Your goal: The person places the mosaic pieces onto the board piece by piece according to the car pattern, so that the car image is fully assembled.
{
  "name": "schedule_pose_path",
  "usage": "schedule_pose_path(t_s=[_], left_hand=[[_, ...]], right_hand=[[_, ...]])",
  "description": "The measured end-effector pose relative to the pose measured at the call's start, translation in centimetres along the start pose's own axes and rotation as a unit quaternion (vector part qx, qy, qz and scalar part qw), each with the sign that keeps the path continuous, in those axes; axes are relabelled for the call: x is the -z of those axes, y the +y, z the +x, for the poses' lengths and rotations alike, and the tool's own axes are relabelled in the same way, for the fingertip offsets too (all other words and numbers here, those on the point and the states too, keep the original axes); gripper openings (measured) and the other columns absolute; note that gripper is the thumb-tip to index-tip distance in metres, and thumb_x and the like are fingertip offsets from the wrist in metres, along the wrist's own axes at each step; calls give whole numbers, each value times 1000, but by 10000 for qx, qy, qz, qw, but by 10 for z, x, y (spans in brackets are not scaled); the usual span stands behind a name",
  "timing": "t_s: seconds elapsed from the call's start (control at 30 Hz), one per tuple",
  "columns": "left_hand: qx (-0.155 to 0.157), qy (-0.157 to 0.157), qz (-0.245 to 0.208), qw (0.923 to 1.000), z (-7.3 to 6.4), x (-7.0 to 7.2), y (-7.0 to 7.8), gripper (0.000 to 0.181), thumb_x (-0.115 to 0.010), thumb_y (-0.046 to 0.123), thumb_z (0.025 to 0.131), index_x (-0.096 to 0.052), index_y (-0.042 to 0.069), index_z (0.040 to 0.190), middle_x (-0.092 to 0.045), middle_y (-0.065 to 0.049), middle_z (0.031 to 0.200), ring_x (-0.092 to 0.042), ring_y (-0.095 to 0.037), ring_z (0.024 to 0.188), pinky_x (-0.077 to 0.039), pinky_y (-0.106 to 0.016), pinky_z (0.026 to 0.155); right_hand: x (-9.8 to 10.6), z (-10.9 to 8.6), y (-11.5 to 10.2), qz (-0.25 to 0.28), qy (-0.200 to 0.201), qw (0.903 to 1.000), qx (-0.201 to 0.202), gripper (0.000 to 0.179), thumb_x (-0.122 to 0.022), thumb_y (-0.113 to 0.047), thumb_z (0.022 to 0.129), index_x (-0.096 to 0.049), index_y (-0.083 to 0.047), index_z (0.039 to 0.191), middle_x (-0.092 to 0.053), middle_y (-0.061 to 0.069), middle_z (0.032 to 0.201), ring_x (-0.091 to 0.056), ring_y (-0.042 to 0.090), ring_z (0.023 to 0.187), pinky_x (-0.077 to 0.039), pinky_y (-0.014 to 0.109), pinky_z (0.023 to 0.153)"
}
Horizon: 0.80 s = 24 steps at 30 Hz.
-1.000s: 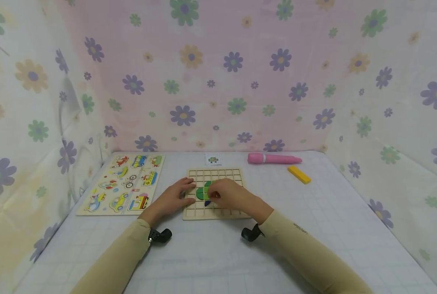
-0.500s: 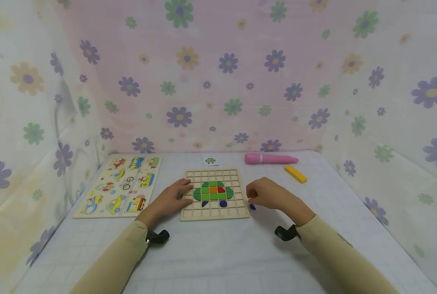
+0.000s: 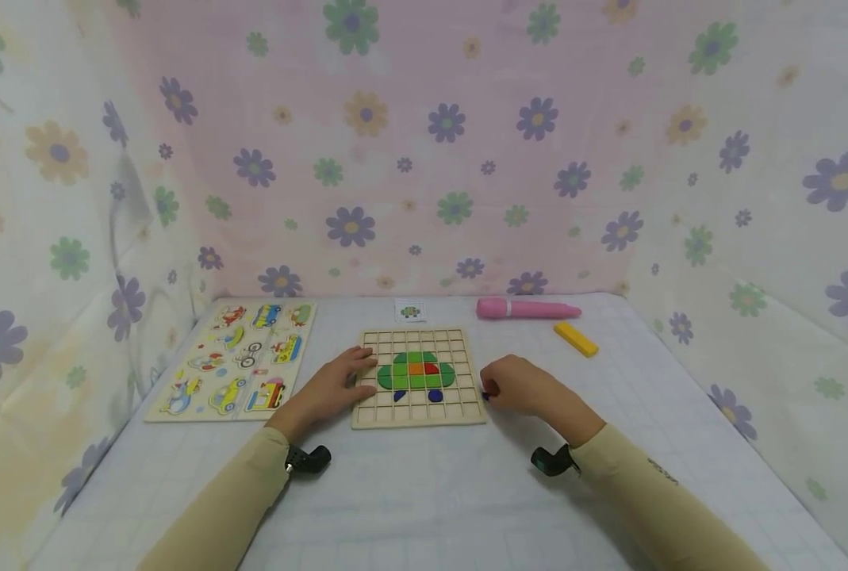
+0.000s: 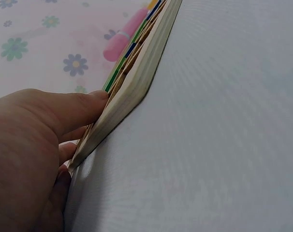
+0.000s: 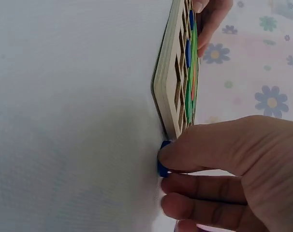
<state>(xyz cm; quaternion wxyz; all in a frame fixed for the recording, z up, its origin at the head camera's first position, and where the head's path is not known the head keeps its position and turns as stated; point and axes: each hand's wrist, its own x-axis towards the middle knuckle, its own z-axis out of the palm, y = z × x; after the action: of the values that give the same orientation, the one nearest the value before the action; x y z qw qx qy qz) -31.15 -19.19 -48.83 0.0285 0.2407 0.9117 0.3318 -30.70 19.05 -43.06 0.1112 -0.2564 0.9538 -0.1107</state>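
A wooden grid board (image 3: pixel 418 417) lies in the middle of the table in the head view. Green, orange and red pieces (image 3: pixel 416 370) fill several of its cells, with two blue pieces (image 3: pixel 435 396) below them. My left hand (image 3: pixel 329 390) rests on the board's left edge, thumb and fingers apart; the left wrist view shows the thumb (image 4: pixel 83 107) against the rim. Beside the board's right edge, my right hand (image 3: pixel 527 390) pinches a small blue piece (image 5: pixel 163 166) at table level. Its exact shape is mostly covered by the thumb.
Left of the board lies a picture puzzle board (image 3: pixel 234 361) with vehicles. A small pattern card (image 3: pixel 411 310) sits behind the grid. Towards the back right are a pink marker-shaped object (image 3: pixel 527 308) and a yellow block (image 3: pixel 576 339). Flowered cloth (image 3: pixel 409 222) walls the table.
My right hand has left the grid board for the blue piece on the table at its right and now pinches it. The left hand has stayed on the board's edge.
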Motion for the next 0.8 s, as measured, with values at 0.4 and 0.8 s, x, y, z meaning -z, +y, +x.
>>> schedule_pose_path(t_s=[0.4,0.8], left_hand=[[0,25,-89,10000,2,1,2,62,-76,33,104,-58,3,156,-40,-14,171,-24,-40,162,-23,-61,129],[-91,3,-32,10000,2,-3,2,62,-75,35,105,-58,5,156,-39,-12,172,-23,-40,162,-23,-62,128]], right_hand=[[2,26,-55,45,775,9816,1746,7,-82,-11,97,-80,-14,103,-65,-9,94,-58,10,83,-57,27,76],[-21,52,-95,-677,514,9765,1982,7,-81,-12,100,-82,-17,104,-69,-7,98,-65,9,87,-59,30,84]])
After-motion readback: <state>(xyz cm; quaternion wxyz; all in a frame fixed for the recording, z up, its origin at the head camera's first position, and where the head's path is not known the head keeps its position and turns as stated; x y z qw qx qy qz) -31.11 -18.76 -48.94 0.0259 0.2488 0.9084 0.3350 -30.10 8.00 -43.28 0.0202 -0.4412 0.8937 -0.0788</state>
